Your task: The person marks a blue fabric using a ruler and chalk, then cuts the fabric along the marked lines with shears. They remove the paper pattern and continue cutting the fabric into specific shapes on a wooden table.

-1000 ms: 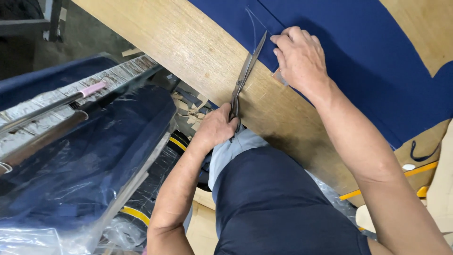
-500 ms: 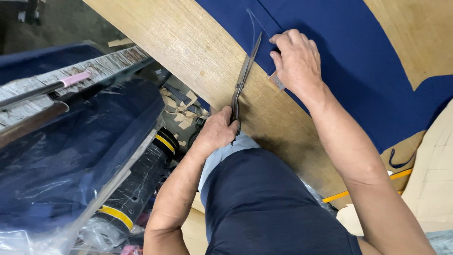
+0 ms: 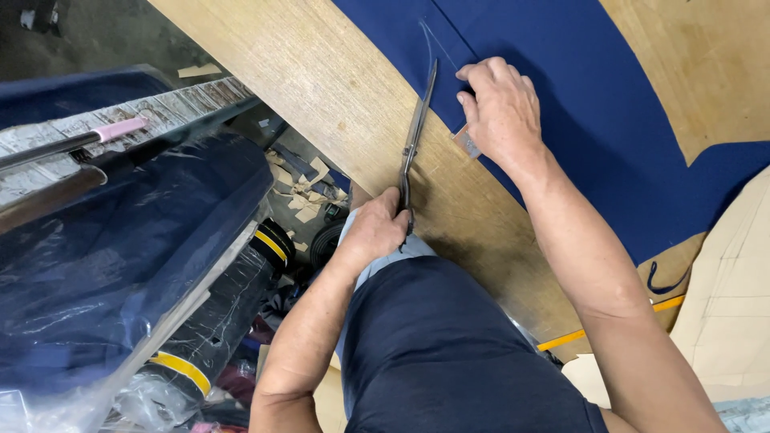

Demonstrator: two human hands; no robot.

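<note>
My left hand (image 3: pixel 375 228) grips the handles of long metal scissors (image 3: pixel 415 136) at the near edge of the wooden table (image 3: pixel 321 88). The blades point away from me and reach the edge of a dark blue fabric (image 3: pixel 577 88) spread over the table, along a faint curved chalk line. My right hand (image 3: pixel 497 108) lies flat on the fabric just right of the blades, fingers curled at the cloth's edge. A small pale tag or chalk piece (image 3: pixel 468 144) peeks out beneath its wrist.
Plastic-wrapped dark blue fabric rolls (image 3: pixel 104 265) lie to the left, with a black roll with yellow bands (image 3: pixel 224 313) below them. Paper scraps (image 3: pixel 309 188) litter the floor. A rod with a pink grip (image 3: pixel 116 130) lies on the rolls. Beige pattern paper (image 3: pixel 730 305) is at the right.
The view has shifted slightly. Both hands and the scissors stay in nearly the same place at the fabric's edge.
</note>
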